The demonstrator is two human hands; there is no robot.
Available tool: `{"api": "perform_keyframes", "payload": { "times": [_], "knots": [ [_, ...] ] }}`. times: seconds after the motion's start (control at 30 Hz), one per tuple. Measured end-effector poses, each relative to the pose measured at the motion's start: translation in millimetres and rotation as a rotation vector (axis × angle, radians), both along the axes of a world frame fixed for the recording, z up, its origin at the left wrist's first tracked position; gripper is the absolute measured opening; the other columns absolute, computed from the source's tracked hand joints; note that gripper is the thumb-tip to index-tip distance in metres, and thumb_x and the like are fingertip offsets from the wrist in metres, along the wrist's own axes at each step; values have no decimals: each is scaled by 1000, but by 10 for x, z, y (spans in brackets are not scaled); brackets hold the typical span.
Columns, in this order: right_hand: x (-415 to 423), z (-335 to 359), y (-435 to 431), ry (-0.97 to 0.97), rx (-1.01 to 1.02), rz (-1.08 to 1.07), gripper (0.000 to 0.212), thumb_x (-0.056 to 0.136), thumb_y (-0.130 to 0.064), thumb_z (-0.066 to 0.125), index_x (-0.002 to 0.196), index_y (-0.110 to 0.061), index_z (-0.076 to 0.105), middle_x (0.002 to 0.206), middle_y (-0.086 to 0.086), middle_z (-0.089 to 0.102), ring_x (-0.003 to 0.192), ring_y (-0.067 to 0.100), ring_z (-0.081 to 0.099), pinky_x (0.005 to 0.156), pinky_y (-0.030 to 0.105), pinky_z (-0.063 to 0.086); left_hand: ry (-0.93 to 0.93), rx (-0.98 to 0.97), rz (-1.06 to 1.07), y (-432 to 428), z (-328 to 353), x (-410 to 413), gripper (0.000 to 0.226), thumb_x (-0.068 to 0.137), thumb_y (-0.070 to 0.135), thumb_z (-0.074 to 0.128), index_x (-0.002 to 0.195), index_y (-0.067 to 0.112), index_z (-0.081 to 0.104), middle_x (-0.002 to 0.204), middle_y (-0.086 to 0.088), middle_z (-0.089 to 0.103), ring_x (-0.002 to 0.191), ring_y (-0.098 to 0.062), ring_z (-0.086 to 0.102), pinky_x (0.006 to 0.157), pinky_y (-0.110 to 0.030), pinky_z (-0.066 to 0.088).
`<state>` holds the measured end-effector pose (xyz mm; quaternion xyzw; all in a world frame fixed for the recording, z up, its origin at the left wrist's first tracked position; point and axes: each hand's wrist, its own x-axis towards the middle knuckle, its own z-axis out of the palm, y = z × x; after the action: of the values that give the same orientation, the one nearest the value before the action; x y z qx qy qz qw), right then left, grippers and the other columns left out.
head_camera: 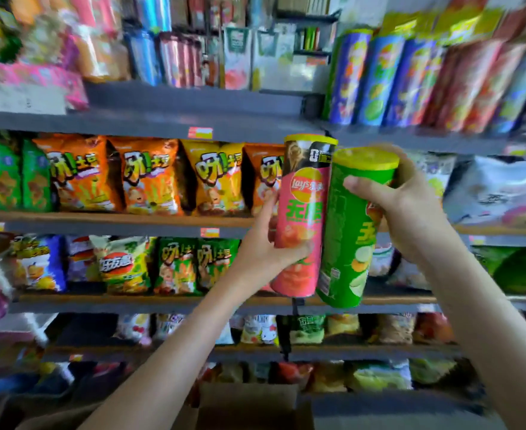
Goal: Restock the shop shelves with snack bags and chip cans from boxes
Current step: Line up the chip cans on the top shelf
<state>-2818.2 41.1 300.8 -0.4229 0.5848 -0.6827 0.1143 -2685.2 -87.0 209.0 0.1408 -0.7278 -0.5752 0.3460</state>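
Two chip cans up at once: left hand [263,252] wrapped round the pink can [302,218], right hand [410,209] clamping the green can [351,231], both just below the can shelf [410,141], probably headed there.

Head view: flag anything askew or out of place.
Nothing looks spilled or damaged. The tall blue and red chip cans on the grey top right shelf lean rightward, possibly lens distortion. The pink cardboard chip can in the left hand and the green cardboard chip can in the right hand tilt likewise.
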Motion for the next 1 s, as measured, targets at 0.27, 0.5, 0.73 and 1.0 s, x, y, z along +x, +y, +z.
{"api": "perform_keyframes", "payload": {
  "times": [0.27,0.5,0.73,1.0],
  "knots": [
    [-948,519,585,6,-201,-178,66,56,-27,82,117,-19,56,97,-4,69,85,8,67,70,22,52,39,-146,-48,358,629,-941,97,58,42,82,143,46,34,114,21,67,102,-1,65,88,-31,53],
    [-1884,1006,743,31,-326,-223,36,73,-11,79,103,-16,61,80,-3,69,71,13,67,61,26,54,99,-255,-16,276,1149,-1778,98,63,41,82,144,51,27,111,23,66,97,6,63,97,-39,51],
    [-2799,1475,682,7,-450,-301,62,69,-20,82,121,-3,54,98,10,66,83,22,69,78,42,59,200,-355,82,242,1559,-2619,94,79,23,79,133,63,13,112,25,58,91,8,64,74,-17,51],
    [-3850,1758,232,-5,-379,-246,58,71,-16,84,119,-7,52,98,8,68,79,22,71,69,39,61,233,-325,214,154,1743,-3475,98,78,21,79,147,54,18,117,18,61,91,7,64,79,-25,52]
  ]
}}
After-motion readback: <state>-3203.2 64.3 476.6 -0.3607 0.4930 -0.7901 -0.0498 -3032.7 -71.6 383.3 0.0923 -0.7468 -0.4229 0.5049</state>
